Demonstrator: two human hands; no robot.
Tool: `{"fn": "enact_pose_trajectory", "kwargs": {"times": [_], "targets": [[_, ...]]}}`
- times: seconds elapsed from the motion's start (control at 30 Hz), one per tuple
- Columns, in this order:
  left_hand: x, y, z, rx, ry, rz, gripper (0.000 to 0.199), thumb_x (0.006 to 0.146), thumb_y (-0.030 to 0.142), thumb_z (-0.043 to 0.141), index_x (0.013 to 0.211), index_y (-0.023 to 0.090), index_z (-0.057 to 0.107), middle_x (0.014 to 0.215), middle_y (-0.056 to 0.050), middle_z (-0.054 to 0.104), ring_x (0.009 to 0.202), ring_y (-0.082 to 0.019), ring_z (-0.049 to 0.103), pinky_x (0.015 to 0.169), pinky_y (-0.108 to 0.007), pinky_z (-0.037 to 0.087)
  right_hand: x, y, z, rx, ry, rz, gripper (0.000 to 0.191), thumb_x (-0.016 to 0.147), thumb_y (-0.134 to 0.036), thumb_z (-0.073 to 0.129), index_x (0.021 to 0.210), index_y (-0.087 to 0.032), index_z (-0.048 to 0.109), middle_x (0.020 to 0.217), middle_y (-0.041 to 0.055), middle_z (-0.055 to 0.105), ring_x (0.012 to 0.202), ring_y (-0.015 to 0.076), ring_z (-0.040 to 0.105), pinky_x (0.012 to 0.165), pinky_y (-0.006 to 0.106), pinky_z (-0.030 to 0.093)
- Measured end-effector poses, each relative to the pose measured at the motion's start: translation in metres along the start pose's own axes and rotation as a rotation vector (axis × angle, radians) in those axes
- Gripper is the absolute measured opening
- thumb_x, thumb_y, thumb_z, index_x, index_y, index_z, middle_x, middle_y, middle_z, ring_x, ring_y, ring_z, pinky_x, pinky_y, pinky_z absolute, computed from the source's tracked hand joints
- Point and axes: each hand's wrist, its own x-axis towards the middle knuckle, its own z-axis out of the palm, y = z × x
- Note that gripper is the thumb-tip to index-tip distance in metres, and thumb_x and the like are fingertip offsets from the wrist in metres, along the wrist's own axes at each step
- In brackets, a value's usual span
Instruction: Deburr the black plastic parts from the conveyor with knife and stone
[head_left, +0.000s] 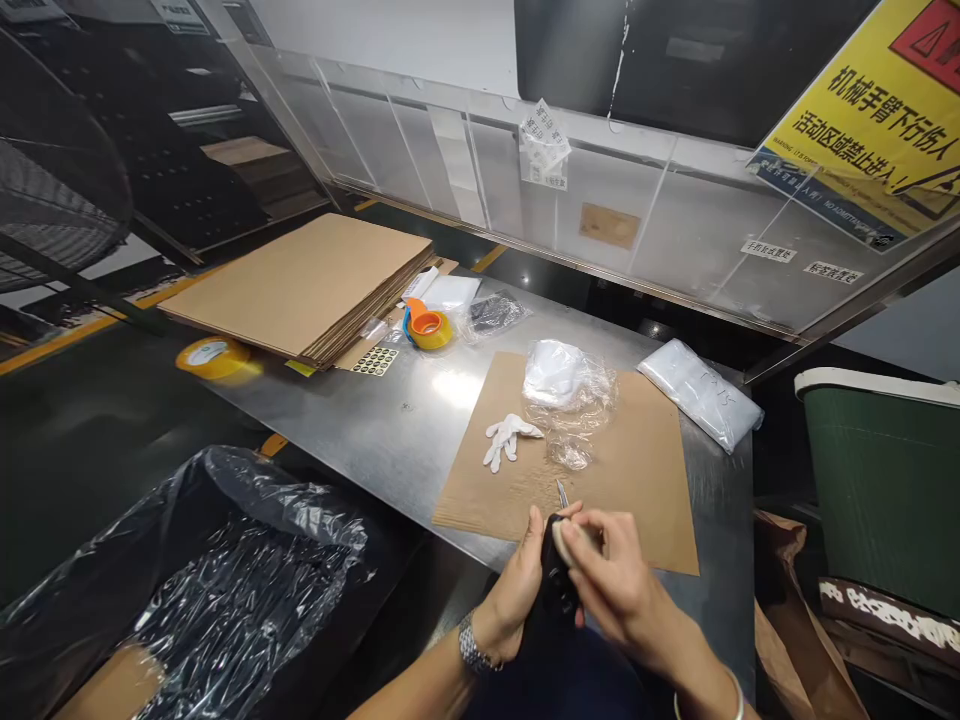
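Near the front edge of the table, my left hand [523, 578] is wrapped round a black object [557, 580]. My right hand [619, 575] is pressed against the top of that object, its fingers pinching a small pale piece [561, 541] whose shape I cannot make out. Just beyond my hands, a thin metal tool [562, 493] lies on a brown cardboard sheet [637, 480]. Further up the sheet are a white glove [510, 438], a white bundle [553, 374] and crumpled clear plastic [592, 392].
Stacked cardboard [322, 275] covers the table's far left, beside tape rolls [429, 328] and a yellow roll [212, 357]. A plastic packet [701, 393] lies at the right. A black-lined bin [247, 590] stands at lower left, a green bin [885, 480] at right.
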Motion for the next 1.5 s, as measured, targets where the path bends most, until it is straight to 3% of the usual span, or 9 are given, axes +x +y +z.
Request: {"fn": "enact_pose_trajectory", "kwargs": {"times": [0.1,0.27,0.4,0.57,0.73,1.03,1.17,1.3,1.5], "targets": [[0.002,-0.003,0.001,-0.048,-0.088,-0.141,0.076,0.078,0.069,0.020,0.123,0.015,0.048,0.059,-0.004,0.062,0.043,-0.014,0.055,0.048,-0.025,0.039,0.002,0.008,-0.005,-0.002,0.011,0.057,0.053,0.083,-0.007,0.042,0.134,-0.017,0.034,0.112,0.0138,0.044,0.098,0.0224,0.043,0.081,0.040,0.044],[0.009,0.002,0.003,-0.299,-0.124,-0.044,0.051,0.087,0.047,0.036,0.135,0.029,0.031,0.098,-0.001,0.066,0.083,-0.013,0.061,0.085,-0.026,0.039,0.008,-0.005,-0.002,-0.027,-0.034,0.009,0.052,0.080,-0.006,0.045,0.131,-0.013,0.037,0.109,0.0145,0.044,0.095,0.0221,0.043,0.079,0.038,0.046],[0.015,-0.002,-0.002,-0.350,-0.132,-0.062,0.052,0.086,0.048,0.038,0.134,0.031,0.031,0.115,-0.001,0.059,0.101,-0.017,0.056,0.094,-0.029,0.034,0.019,-0.016,0.003,-0.237,-0.100,0.092,0.045,0.077,-0.006,0.045,0.122,-0.009,0.048,0.098,0.0162,0.049,0.089,0.0247,0.043,0.070,0.040,0.049],[0.022,-0.003,-0.011,-0.419,-0.106,-0.130,0.057,0.082,0.057,0.037,0.131,0.030,0.037,0.087,-0.002,0.064,0.075,-0.016,0.061,0.075,-0.030,0.044,0.016,-0.033,0.021,-0.368,-0.196,0.061,0.038,0.072,-0.008,0.047,0.108,-0.005,0.057,0.083,0.0152,0.052,0.077,0.0245,0.044,0.057,0.038,0.051],[0.029,0.000,-0.010,-0.497,-0.020,-0.229,0.058,0.077,0.055,0.049,0.130,0.039,0.030,0.064,0.003,0.054,0.051,-0.014,0.055,0.055,-0.026,0.042,-0.006,-0.043,0.033,-0.273,-0.090,-0.026,0.040,0.075,-0.007,0.047,0.115,-0.008,0.053,0.095,0.0152,0.051,0.081,0.0222,0.044,0.065,0.038,0.051],[0.032,-0.006,-0.016,-0.630,-0.182,-0.350,0.041,0.076,0.062,0.042,0.100,0.031,0.055,0.069,-0.001,0.053,0.056,-0.017,0.054,0.055,-0.030,0.043,-0.039,-0.020,0.023,0.076,-0.018,0.094,0.054,0.080,-0.005,0.044,0.132,-0.014,0.036,0.111,0.0145,0.039,0.100,0.0226,0.040,0.083,0.041,0.044],[0.035,-0.008,-0.016,-0.726,-0.112,-0.387,0.044,0.078,0.060,0.040,0.081,0.020,0.058,0.066,-0.002,0.050,0.057,-0.015,0.051,0.055,-0.026,0.043,-0.034,-0.029,0.023,0.074,-0.028,0.024,0.054,0.079,-0.009,0.047,0.131,-0.013,0.037,0.108,0.0141,0.042,0.092,0.0209,0.044,0.077,0.038,0.048],[0.036,-0.011,-0.017,-0.761,-0.093,-0.370,0.046,0.082,0.057,0.035,0.075,0.018,0.058,0.066,-0.002,0.048,0.057,-0.013,0.048,0.057,-0.026,0.043,-0.044,-0.030,0.035,-0.099,0.142,-0.042,0.056,0.077,-0.006,0.051,0.130,-0.016,0.040,0.108,0.0133,0.045,0.097,0.0231,0.047,0.077,0.039,0.049],[0.022,0.003,-0.017,-0.694,-0.124,-0.242,0.047,0.080,0.061,0.034,0.090,0.023,0.059,0.070,-0.001,0.050,0.061,-0.013,0.053,0.064,-0.032,0.046,-0.092,0.030,0.065,-0.208,0.276,0.143,0.052,0.078,-0.010,0.053,0.127,-0.027,0.045,0.111,0.0094,0.047,0.102,0.0241,0.047,0.081,0.044,0.047]]}}
